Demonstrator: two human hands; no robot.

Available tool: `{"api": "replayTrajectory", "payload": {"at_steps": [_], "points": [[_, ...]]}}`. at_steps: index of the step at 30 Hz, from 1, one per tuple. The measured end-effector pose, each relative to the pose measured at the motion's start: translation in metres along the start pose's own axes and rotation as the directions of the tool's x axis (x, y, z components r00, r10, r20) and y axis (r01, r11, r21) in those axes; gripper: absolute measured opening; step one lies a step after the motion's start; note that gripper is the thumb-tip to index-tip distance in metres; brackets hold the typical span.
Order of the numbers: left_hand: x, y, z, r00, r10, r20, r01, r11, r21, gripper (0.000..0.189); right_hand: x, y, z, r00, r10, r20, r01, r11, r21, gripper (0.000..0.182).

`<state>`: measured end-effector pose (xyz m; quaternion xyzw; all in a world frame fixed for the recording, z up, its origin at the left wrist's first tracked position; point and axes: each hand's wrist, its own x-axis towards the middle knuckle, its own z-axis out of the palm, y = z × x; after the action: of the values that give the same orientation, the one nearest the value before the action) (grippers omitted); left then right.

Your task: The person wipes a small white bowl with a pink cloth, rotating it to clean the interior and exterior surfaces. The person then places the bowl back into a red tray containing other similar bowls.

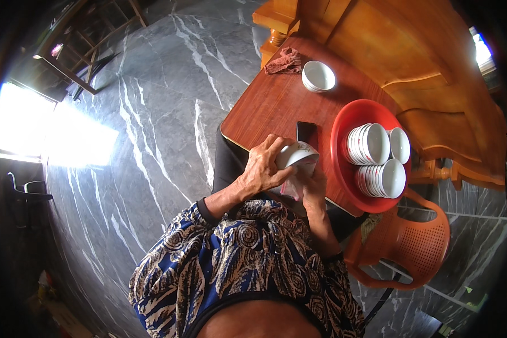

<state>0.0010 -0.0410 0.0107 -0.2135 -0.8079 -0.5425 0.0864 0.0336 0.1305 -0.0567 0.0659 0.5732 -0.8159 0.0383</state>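
My left hand (pixel 265 162) grips a white bowl (pixel 293 155) with a printed pattern on its outside, tilted on its side above the table's near edge. Against the bowl's open side, my right hand (pixel 314 181) holds a pale cloth (pixel 295 186) with a pink edge; the bowl and cloth hide part of its fingers. Just beyond the bowl, a dark phone (pixel 307 132) lies on the reddish-brown wooden table (pixel 266 105). To the right stands a red plastic basin (pixel 342 114) holding three stacks of white bowls (pixel 376 144).
Another white bowl (pixel 319 76) stands near the table's far end beside a crumpled reddish cloth (pixel 284 61). A carved wooden bench (pixel 405 59) borders the table's far right side. An orange plastic chair (pixel 422 236) is at the right, on a grey marbled floor (pixel 164 105).
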Motion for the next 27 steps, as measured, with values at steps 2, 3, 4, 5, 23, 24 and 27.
{"api": "replayTrajectory", "payload": {"at_steps": [2,3,4,5,23,24,27], "points": [[-0.001,-0.003,0.002,0.998,-0.03,0.056,0.028,0.999,0.029,0.045,0.006,0.006,-0.013,0.986,-0.162,-0.045,0.142,0.947,-0.288,0.029],[-0.002,-0.006,0.004,0.996,-0.047,0.081,0.043,0.998,0.045,0.045,0.008,0.004,-0.014,0.969,-0.243,-0.046,0.201,0.882,-0.426,0.029],[-0.003,-0.007,0.006,0.993,-0.046,0.105,0.038,0.997,0.072,0.043,0.007,0.002,-0.016,0.952,-0.304,-0.02,0.256,0.834,-0.488,0.029],[-0.004,-0.006,0.007,0.989,-0.072,0.13,0.066,0.996,0.053,0.043,0.006,-0.002,-0.018,0.932,-0.363,0.011,0.309,0.778,-0.546,0.03],[-0.005,-0.006,0.015,0.972,-0.195,0.13,0.208,0.974,-0.094,0.041,0.004,-0.023,-0.003,0.918,-0.394,-0.036,0.294,0.741,-0.604,0.025],[-0.005,-0.006,0.015,0.976,-0.185,0.112,0.194,0.978,-0.077,0.041,0.006,-0.016,-0.003,0.925,-0.37,-0.08,0.269,0.79,-0.551,0.027],[-0.005,-0.002,0.016,0.988,-0.143,0.062,0.146,0.988,-0.041,0.041,0.007,0.009,-0.009,0.968,-0.151,-0.202,0.11,0.974,-0.2,0.027]]}}
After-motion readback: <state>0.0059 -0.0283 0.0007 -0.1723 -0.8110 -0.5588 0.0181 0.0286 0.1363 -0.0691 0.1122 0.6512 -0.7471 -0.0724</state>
